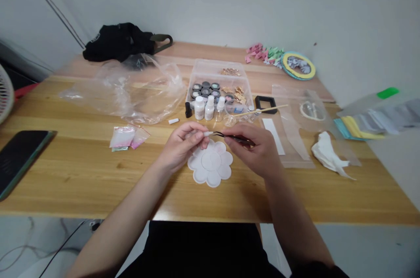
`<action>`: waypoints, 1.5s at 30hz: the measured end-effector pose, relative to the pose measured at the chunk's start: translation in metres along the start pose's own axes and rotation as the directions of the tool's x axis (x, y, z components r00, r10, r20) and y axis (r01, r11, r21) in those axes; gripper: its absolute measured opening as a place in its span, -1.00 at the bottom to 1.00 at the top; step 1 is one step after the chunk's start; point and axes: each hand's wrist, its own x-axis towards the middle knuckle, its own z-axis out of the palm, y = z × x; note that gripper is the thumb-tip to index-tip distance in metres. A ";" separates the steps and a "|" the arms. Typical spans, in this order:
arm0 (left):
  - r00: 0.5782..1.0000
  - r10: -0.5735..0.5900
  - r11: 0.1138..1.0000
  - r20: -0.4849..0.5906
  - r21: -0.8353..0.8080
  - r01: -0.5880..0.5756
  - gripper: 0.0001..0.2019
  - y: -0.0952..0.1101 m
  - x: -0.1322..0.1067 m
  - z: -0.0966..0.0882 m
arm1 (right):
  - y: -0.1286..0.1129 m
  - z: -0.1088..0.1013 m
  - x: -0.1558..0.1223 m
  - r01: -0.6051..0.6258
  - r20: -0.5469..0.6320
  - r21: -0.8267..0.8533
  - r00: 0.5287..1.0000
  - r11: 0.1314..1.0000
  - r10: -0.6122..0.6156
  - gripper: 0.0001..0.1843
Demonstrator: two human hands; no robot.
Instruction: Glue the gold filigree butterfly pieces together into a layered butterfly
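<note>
My right hand (256,149) is closed around black tweezers (234,137) that point left. My left hand (183,142) pinches a small white cap (207,134) sitting on the tweezers' tip. Both hands hover just above a white flower-shaped palette (211,165) on the wooden table (82,173). Behind them stand three small white bottles (209,108), a black bottle (188,110) and a clear plastic box (218,81) with little round pots and gold pieces.
A crumpled clear plastic bag (138,87) and small pink sachets (126,137) lie left. A phone (19,155) sits at the left edge. A black frame (265,103), a wooden stick (262,110), white tissue (328,154) and plastic sleeves lie right. A black bag (121,41) is at the back.
</note>
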 end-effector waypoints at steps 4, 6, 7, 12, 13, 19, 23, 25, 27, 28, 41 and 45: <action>0.997 0.042 0.998 -0.068 0.053 -0.039 -0.76 -0.003 0.001 -0.001 | -0.001 0.003 -0.001 -0.049 -0.008 0.019 0.999 0.999 0.049 -0.85; 0.992 0.059 0.993 -0.113 0.105 -0.047 -0.76 -0.004 0.001 -0.002 | -0.001 0.004 -0.002 -0.084 -0.016 0.039 0.996 0.996 0.084 -0.85; 0.989 0.068 0.990 -0.135 0.134 -0.050 -0.76 -0.005 0.001 -0.003 | -0.001 0.005 -0.002 -0.102 -0.021 0.052 0.994 0.993 0.103 -0.85; 0.972 0.151 0.958 -0.178 0.269 -0.099 -0.78 -0.004 0.000 -0.002 | 0.000 0.008 -0.003 -0.144 -0.051 0.085 0.988 0.986 0.149 -0.84; 0.971 0.166 0.952 -0.174 0.287 -0.111 -0.79 -0.004 0.000 -0.002 | 0.000 0.009 -0.003 -0.146 -0.053 0.083 0.987 0.986 0.150 -0.84; 0.962 0.213 0.932 -0.173 0.332 -0.147 -0.81 -0.002 0.000 -0.001 | 0.000 0.011 -0.002 -0.144 -0.052 0.071 0.988 0.987 0.148 -0.84; 0.963 0.194 0.939 -0.188 0.320 -0.126 -0.80 -0.004 0.001 -0.002 | 0.000 0.008 -0.002 -0.123 -0.040 0.042 0.991 0.992 0.124 -0.85; 0.972 0.160 0.954 -0.175 0.280 -0.106 -0.80 -0.004 0.001 -0.001 | 0.000 0.006 -0.001 -0.086 -0.033 0.014 0.996 0.996 0.086 -0.85; 0.982 0.125 0.970 -0.143 0.223 -0.091 -0.77 -0.003 0.000 0.000 | -0.001 0.004 0.000 -0.045 -0.026 -0.003 0.999 0.999 0.045 -0.85; 0.986 0.109 0.978 -0.124 0.192 -0.084 -0.76 -0.003 0.000 0.001 | -0.001 0.003 0.000 -0.027 -0.023 -0.005 0.999 1.000 0.027 -0.84; 0.999 -0.019 1.000 0.029 -0.022 0.019 -0.70 0.000 -0.002 0.000 | -0.001 -0.002 0.001 0.096 0.019 0.026 0.995 0.995 -0.097 -0.84; 0.999 -0.027 0.999 0.023 -0.019 0.028 -0.70 0.000 -0.003 0.000 | -0.003 -0.003 0.000 0.084 -0.001 0.029 0.996 0.996 -0.084 -0.84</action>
